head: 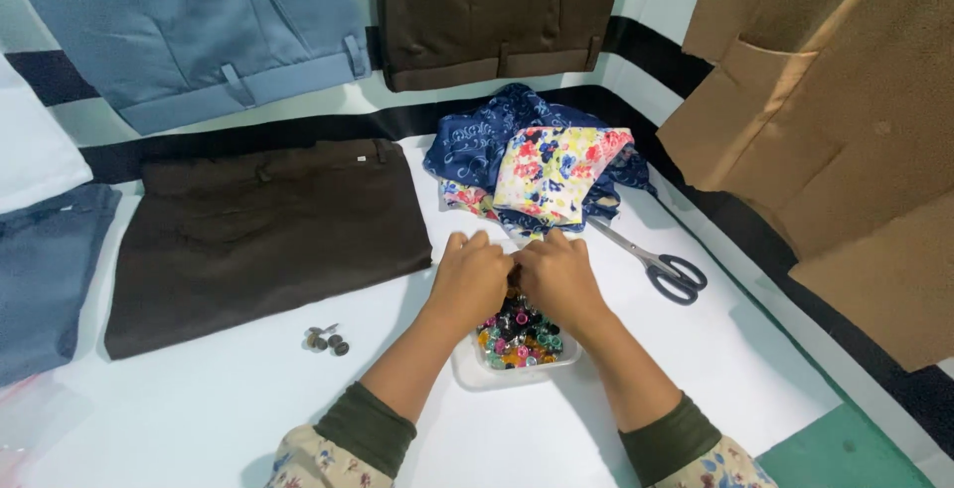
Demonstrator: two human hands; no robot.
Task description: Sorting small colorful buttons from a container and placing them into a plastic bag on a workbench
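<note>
At lower centre, the left hand (469,274) and right hand (558,277) meet fingertip to fingertip over a small clear tray (467,369) of coloured buttons (517,339) on the white desk (696,369), apparently picking one out; the next move needs a fine pinch. Whether either hand grasps anything is hidden. Scissors (656,261) lie right; folded brown trousers (263,235) lie upper left.
</note>
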